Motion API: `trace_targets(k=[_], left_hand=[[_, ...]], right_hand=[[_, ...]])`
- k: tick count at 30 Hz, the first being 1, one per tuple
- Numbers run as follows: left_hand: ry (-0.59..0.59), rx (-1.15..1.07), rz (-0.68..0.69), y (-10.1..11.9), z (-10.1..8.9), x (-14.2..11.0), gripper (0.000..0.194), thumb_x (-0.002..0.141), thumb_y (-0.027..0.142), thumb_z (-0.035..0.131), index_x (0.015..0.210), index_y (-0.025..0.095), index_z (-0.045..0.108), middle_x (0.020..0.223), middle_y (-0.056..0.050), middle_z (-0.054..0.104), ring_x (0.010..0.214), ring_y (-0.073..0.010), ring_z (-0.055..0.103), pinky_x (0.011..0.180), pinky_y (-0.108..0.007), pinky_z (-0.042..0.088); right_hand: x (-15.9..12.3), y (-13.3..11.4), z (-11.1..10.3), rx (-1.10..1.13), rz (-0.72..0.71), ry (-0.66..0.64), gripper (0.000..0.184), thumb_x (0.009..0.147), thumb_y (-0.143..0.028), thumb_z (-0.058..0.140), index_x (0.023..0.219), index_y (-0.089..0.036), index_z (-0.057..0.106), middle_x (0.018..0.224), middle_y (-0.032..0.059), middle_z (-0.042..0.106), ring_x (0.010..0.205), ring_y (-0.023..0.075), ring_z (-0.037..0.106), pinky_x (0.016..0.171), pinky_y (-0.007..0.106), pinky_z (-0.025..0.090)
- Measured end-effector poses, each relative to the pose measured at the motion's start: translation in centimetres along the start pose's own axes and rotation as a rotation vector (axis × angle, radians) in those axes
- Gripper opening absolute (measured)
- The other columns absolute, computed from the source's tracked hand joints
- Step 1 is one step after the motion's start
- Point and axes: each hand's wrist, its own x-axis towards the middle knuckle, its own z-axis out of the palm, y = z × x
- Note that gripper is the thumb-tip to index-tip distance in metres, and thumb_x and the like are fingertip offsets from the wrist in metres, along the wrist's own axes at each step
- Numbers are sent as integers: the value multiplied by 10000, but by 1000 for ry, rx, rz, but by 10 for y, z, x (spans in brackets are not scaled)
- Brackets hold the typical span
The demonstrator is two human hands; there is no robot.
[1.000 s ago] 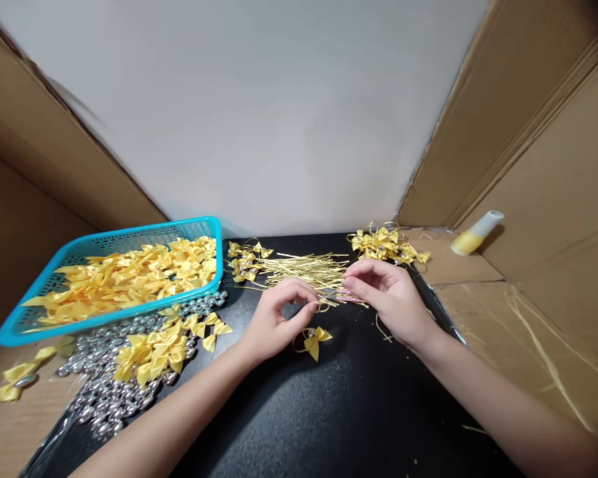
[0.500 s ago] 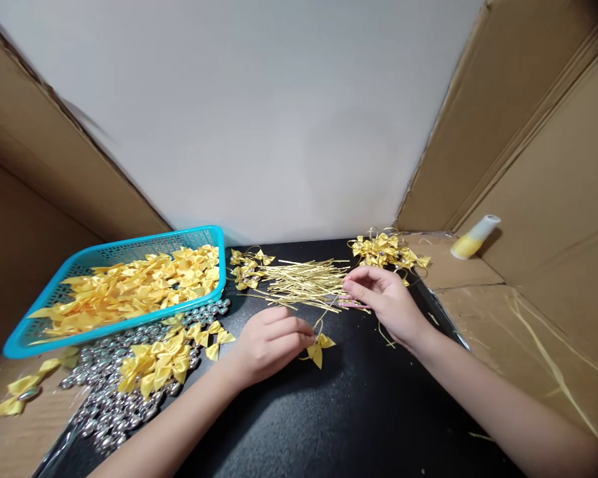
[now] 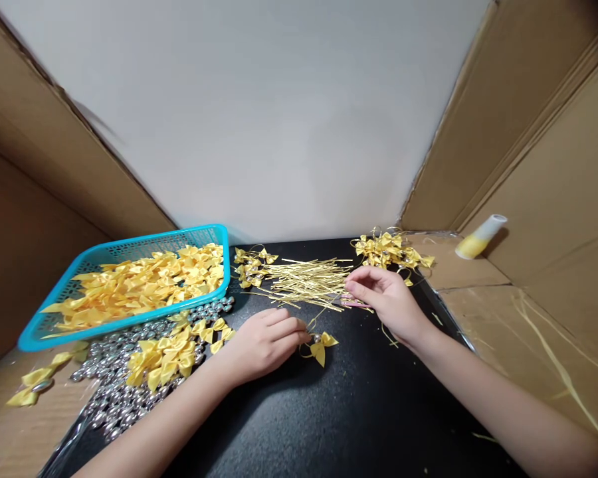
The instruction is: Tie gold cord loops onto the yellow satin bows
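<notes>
My left hand (image 3: pixel 274 342) is closed, its fingertips pinched at the edge of a yellow satin bow (image 3: pixel 321 346) just above the black table. A thin gold cord curls up from that bow, and its far part lies near the fingers. To the right, my right hand (image 3: pixel 386 295) is closed in a pinch beside a pile of cut gold cords (image 3: pixel 309 282). What its fingertips hold, if anything, is too small to make out. Partly behind this hand lies a slim pink tool (image 3: pixel 355 303).
A turquoise basket (image 3: pixel 129 317) of yellow bows stands at the left, with silver beads (image 3: pixel 114 388) and loose bows (image 3: pixel 164 358) in front. Corded bows (image 3: pixel 252 265) lie beyond the left hand, more bows (image 3: pixel 389 251) at the back right. A thread cone (image 3: pixel 481 237) stands on cardboard.
The cord that stretched up from the bow toward my right hand now curls loosely by my left fingers. The view has shifted slightly; both hands stay in nearly the same place.
</notes>
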Motion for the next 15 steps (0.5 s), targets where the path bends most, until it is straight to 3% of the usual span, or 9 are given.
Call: trace_targets(k=[7,11,15], left_hand=[[239,-23,-272,7,10,-1,264,845,39,566,1079,157,594,749,-22,673,643,-144,518,604,-252,458],[195,-40,-220,8,9,-4,157,834,39,585,906,175,615,776,-26,676,661,-139,524,625,-250,447],[139,-5,-106,5,9,-9,140,844,52,557,869,183,598,779,-26,661,634,-137,479,606,-252,420]], right_hand=[[2,1,-2,-38,9,41,315,616,-449,821,716,-192,669,649,-18,595,598,109,521,530,231,431],[2,1,-2,-66,-10,47,295,629,-434,806,710,-190,660,648,-15,598,606,116,525,535,237,431],[3,1,-2,-76,-20,61,247,656,-398,777,718,-190,660,653,-17,597,590,107,515,518,229,411]])
